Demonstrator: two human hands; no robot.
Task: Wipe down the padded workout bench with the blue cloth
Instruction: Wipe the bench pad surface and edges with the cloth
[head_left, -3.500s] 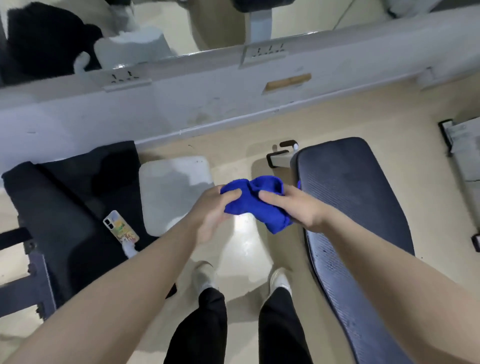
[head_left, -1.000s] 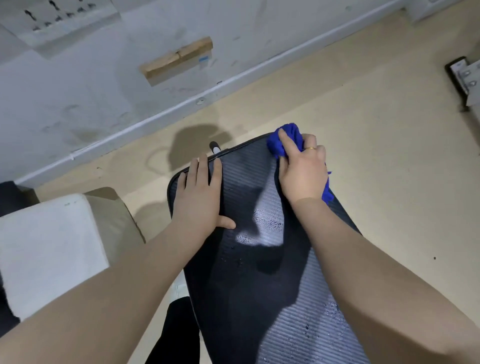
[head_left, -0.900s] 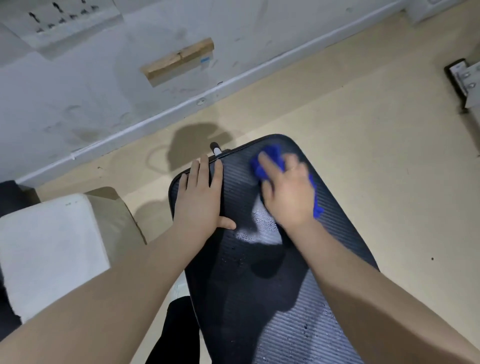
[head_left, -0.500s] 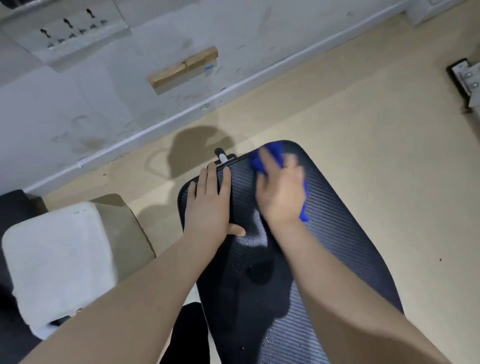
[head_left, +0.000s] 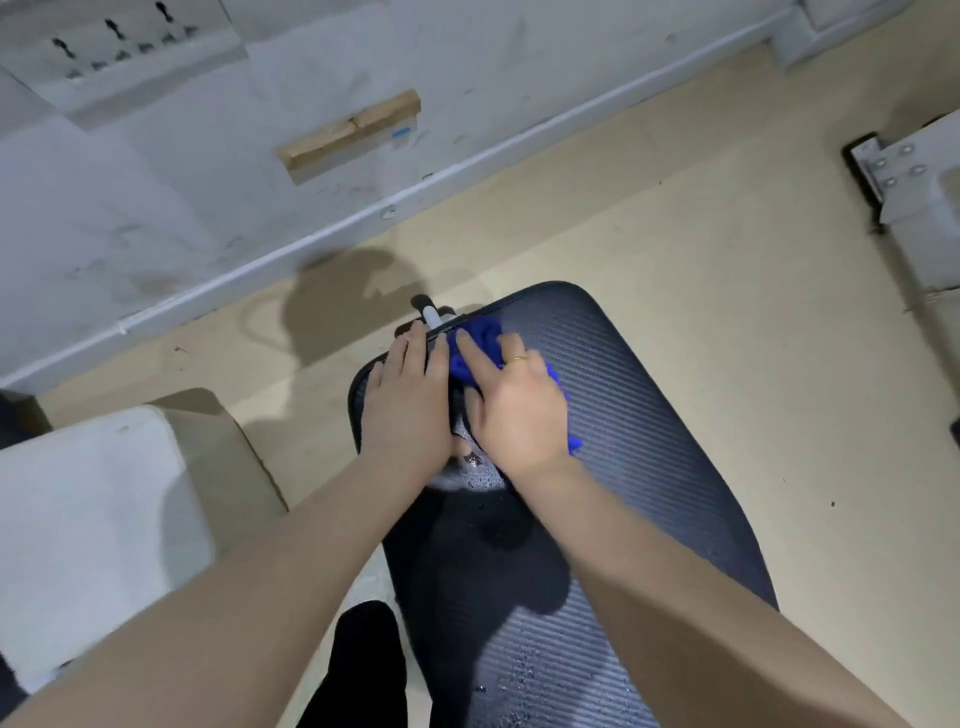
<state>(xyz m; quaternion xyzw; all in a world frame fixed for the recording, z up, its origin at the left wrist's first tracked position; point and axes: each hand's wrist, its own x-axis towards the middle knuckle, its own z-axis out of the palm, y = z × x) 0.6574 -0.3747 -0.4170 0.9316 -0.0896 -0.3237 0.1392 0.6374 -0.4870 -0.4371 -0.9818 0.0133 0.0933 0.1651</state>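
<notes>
The dark ribbed padded bench (head_left: 649, 467) runs from the bottom of the view up to a rounded far end. Water droplets dot its nearer part. My right hand (head_left: 511, 410) presses the bunched blue cloth (head_left: 480, 345) flat onto the pad near the far end; most of the cloth is hidden under the palm. My left hand (head_left: 408, 400) lies flat, fingers together, on the pad's far left corner, right beside the cloth.
A white padded block (head_left: 88, 525) stands to the left. A grey wall (head_left: 208, 171) with a skirting line crosses the top. A bolted white metal bracket (head_left: 914, 176) sits at the right edge. A small handle (head_left: 428, 312) sticks out beyond the bench end. My dark trouser leg (head_left: 363, 670) shows below.
My right hand has slid the cloth leftward across the bench's far end, from the right edge to beside my left hand. The left hand has stayed flat on the pad.
</notes>
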